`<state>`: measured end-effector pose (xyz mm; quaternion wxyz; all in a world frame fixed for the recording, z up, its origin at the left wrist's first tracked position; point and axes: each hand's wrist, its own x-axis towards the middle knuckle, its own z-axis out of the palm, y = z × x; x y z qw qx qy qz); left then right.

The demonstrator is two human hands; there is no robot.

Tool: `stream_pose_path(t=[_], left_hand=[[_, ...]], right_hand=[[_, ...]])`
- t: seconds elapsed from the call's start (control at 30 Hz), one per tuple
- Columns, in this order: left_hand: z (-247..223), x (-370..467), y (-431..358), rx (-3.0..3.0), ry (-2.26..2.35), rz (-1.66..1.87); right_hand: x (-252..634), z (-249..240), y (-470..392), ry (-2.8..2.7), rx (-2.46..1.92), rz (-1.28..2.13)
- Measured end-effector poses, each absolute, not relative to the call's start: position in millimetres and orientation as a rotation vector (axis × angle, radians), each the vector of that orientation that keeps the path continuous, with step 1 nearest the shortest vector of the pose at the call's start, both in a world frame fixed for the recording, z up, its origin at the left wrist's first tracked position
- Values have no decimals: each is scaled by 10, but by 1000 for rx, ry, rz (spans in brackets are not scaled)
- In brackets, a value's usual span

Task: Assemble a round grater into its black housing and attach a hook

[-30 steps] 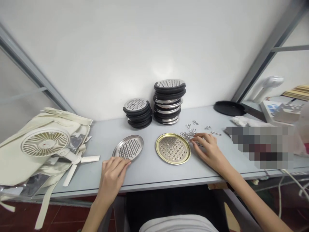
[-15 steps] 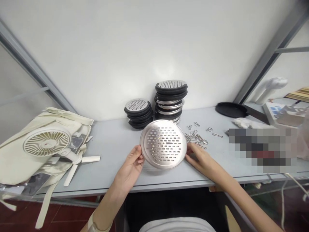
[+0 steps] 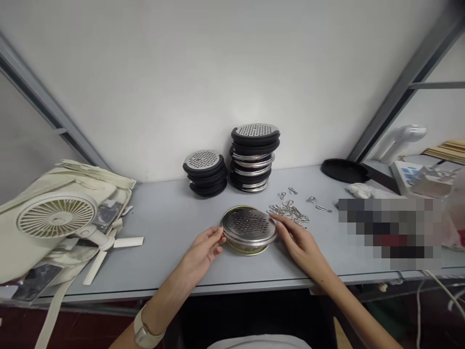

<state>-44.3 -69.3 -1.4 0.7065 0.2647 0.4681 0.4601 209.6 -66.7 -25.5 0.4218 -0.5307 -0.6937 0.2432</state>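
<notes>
A round metal disc with slotted holes [image 3: 249,224] lies nearly flat over a gold-rimmed round piece [image 3: 250,251] at the front middle of the grey table. My left hand [image 3: 204,248] pinches the disc's left edge between thumb and fingers. At its right edge, my right hand [image 3: 298,242] grips the rim with thumb and fingertips. Several small metal clips [image 3: 290,211] lie in a loose pile just beyond my right hand. Behind stand a short stack of black-rimmed perforated discs [image 3: 207,180] and a taller stack of black and silver ones [image 3: 254,167].
A white fan [image 3: 57,218] rests on a cream bag [image 3: 22,252] at the left. To the right are a black pan [image 3: 344,170], a crumpled white cloth [image 3: 359,190], a blurred patch and a white handheld device [image 3: 405,137]. The table's front edge [image 3: 232,288] runs below my hands.
The slotted disc has gone from tilted up facing me to nearly flat and lower, over the gold-rimmed piece. Both hands moved with it, still at its edges. The view shifted slightly.
</notes>
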Motion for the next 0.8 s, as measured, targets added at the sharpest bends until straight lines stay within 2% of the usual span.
stream_pose_path(t=[0.5,0.8], left_hand=[[-151,-548,-742,1565,1505,959],[-129,-498,-756,1589,1494,912]], right_hand=[[2043,-306,-630,-1995,-1305,417],[1990,-305,-601,-2034,-1324,299]])
